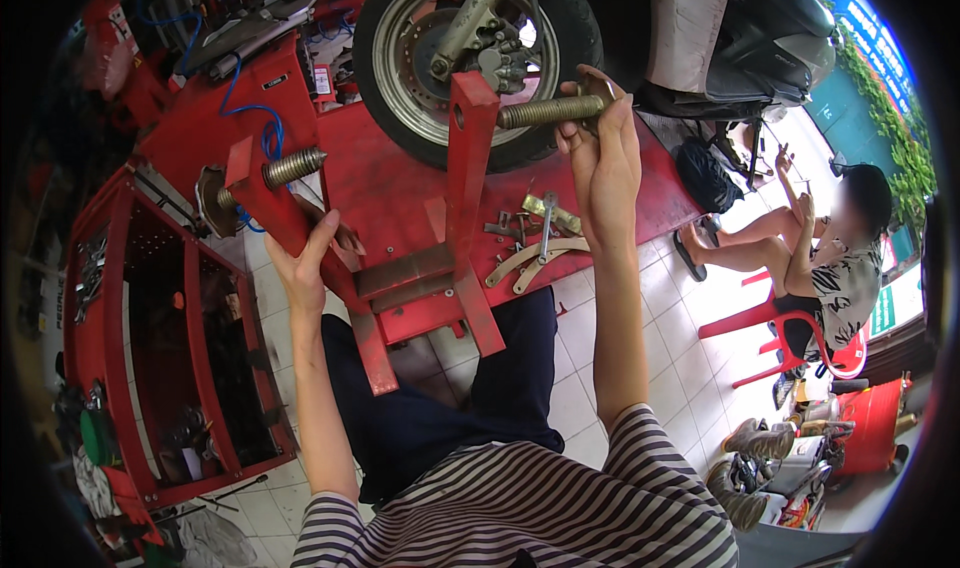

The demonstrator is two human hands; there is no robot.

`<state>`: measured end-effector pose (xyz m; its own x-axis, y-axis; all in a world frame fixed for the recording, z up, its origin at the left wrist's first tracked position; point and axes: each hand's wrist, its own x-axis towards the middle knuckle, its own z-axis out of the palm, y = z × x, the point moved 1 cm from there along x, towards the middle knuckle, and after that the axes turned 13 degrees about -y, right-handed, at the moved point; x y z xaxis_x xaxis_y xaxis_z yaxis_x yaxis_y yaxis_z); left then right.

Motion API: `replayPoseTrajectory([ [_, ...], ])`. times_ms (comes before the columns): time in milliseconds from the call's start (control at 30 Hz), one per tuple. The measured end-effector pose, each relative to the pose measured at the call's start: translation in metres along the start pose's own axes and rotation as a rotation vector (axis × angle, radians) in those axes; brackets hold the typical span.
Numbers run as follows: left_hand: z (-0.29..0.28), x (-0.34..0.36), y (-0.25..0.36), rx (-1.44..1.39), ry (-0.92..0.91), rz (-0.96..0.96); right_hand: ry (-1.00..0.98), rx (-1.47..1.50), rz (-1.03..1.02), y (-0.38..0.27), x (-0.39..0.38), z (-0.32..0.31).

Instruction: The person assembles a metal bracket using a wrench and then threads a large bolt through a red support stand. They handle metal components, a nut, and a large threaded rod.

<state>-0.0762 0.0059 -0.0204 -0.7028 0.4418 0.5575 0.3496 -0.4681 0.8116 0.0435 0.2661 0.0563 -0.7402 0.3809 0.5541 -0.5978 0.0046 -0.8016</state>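
Note:
A red steel clamp frame (407, 271) with two uprights stands in front of me at the near end of the red platform (350, 158). My left hand (312, 266) is closed around its left upright, through which a pointed threaded screw (294, 169) passes. Between the fingers of my right hand (605, 158) is a thick threaded rod (548, 113), lying nearly level. Its free end is at the right upright (473, 138), beside a hole in that upright; whether the two touch I cannot tell. My palm partly covers the rod's outer end.
Behind the frame a motorcycle's front wheel (455, 58) rests on the platform. Curved metal pieces and small hardware (535, 248) lie near its right edge. A red tool cabinet (160, 338) stands left. On the right, a person (835, 238) sits on a red plastic chair (745, 318).

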Motion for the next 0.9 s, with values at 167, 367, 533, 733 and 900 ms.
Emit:
replayPoseTrajectory([
  [167, 0.003, -0.001, 0.000, -0.019, 0.031, 0.016, -0.004, 0.047, -0.044, 0.005, 0.008, 0.001],
  [367, 0.001, -0.002, -0.001, -0.024, 0.030, -0.001, -0.041, 0.121, -0.022, 0.010, 0.012, 0.009],
  [533, 0.003, -0.002, 0.002, 0.004, 0.029, 0.008, -0.090, 0.141, 0.033, 0.015, 0.017, 0.007],
  [733, -0.002, -0.003, -0.003, 0.015, 0.020, 0.005, -0.116, -0.362, 0.158, -0.009, 0.018, 0.006],
  [900, 0.002, -0.002, 0.000, 0.029, 0.055, 0.017, -0.171, -0.677, 0.185, -0.020, 0.019, -0.002],
])
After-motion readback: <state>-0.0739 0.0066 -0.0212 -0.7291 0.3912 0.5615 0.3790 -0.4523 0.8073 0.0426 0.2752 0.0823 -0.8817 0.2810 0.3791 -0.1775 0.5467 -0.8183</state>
